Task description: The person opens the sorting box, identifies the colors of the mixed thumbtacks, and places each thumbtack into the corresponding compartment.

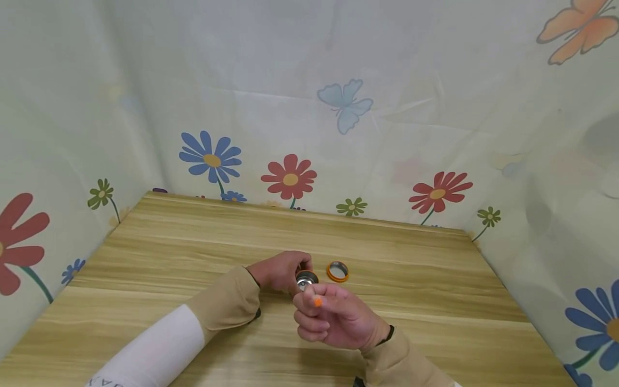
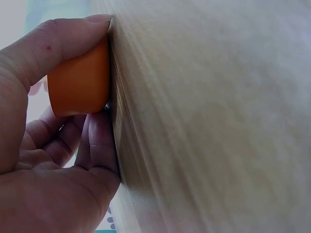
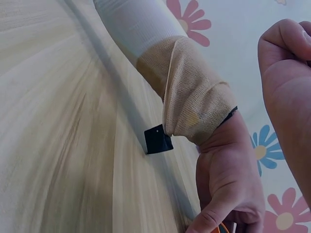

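My left hand (image 1: 280,270) grips a small round orange tin (image 2: 80,85) from its sides, thumb on one side and fingers on the other. The tin stands on the wooden table (image 1: 203,226), and in the head view its shiny metal inside shows from above. Just in front of it, my right hand (image 1: 340,318) is raised with a small orange piece (image 1: 317,302) pinched between thumb and forefinger; the other fingers are curled. Beyond the hands lies a round orange-rimmed lid (image 1: 337,271) with a silvery inside. The right wrist view hides the pinched piece.
A pale cloth wall (image 1: 290,70) printed with flowers and butterflies rises behind the table and at both sides. Tan cuffs (image 1: 227,301) cover both wrists. A black tab (image 3: 158,140) hangs off the left cuff in the right wrist view.
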`<state>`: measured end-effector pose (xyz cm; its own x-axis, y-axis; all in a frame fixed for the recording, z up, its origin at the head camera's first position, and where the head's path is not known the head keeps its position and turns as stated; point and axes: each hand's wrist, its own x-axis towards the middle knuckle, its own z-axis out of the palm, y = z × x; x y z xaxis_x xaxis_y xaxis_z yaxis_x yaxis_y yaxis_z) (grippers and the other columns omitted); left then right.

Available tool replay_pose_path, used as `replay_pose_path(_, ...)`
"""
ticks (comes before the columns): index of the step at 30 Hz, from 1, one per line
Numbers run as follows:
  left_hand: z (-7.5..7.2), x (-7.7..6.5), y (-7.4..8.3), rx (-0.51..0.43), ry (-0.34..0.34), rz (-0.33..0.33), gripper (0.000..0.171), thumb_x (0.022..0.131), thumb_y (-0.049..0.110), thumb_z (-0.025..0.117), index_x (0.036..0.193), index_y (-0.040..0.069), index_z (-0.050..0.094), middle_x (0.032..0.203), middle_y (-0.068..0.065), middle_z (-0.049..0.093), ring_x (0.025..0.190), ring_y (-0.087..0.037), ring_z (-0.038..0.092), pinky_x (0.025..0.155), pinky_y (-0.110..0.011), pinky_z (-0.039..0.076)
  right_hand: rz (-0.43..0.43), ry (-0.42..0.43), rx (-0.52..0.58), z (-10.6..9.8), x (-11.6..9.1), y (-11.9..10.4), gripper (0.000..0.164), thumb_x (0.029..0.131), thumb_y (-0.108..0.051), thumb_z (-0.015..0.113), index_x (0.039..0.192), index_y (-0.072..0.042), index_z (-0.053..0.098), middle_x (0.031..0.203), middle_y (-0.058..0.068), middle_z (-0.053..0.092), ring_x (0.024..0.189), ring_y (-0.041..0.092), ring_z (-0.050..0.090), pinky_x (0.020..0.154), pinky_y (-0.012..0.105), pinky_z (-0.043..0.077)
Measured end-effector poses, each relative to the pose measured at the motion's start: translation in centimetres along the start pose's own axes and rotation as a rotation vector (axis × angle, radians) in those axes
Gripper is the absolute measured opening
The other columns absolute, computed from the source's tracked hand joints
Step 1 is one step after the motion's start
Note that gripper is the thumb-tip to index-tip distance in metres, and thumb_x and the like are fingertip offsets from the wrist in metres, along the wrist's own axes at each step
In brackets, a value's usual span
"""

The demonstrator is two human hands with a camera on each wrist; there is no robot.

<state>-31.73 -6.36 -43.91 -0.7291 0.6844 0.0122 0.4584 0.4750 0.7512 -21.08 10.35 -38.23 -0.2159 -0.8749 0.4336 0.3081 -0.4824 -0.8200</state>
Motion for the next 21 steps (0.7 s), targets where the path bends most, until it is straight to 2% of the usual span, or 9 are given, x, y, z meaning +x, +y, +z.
replay_pose_path(9,0.06,0.19,-0.21,0.022,0.002,-0.018,0.045,0.059,-0.004,0.082,0.091,0.013,0.055,0.084,0.0,0.059,0.075,-0.017,0.054,0.064,-0.024,0.047,-0.004,0.037,0.008,-0.51,-0.53,-0.14,0.014,0.102,-0.023,0.037,0.095,-0.02,0.049,0.078,-0.004,0.026,0.059,0.007,0.026,0.057,0.02,0.025)
replay_pose_path(21,0.16,0.23,-0.28,0.003,0.005,-0.013,0.046,0.058,-0.006,0.081,0.092,0.012,0.056,0.085,-0.002,0.059,0.074,-0.016,0.054,0.064,-0.024,0.047,-0.011,0.053,0.018,-0.71,-0.81,-0.33,0.015,0.102,-0.022,0.035,0.097,-0.018,0.049,0.079,-0.004,0.025,0.06,0.007,0.026,0.058,0.02,0.026)
